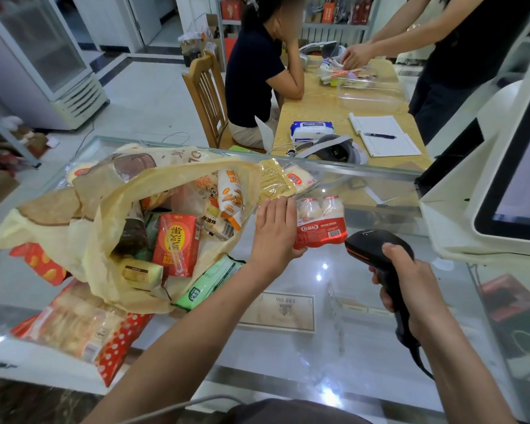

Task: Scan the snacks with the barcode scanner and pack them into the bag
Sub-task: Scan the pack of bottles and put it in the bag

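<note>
Over the glass counter [288, 356], the left hand [273, 231] grips a red drink multipack [320, 223]; the right hand [410, 286] clasps the black scanner [377, 243]. Left, the yellow bag [83, 228] gapes; beyond, a wooden table [312, 117].

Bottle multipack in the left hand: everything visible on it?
The bottle multipack is a clear-wrapped cluster of small pale bottles with a red label band bearing a white logo and a barcode. The left hand grips one end, holding it over the glass counter. The black scanner points at it; red light falls on the barcode.
</note>
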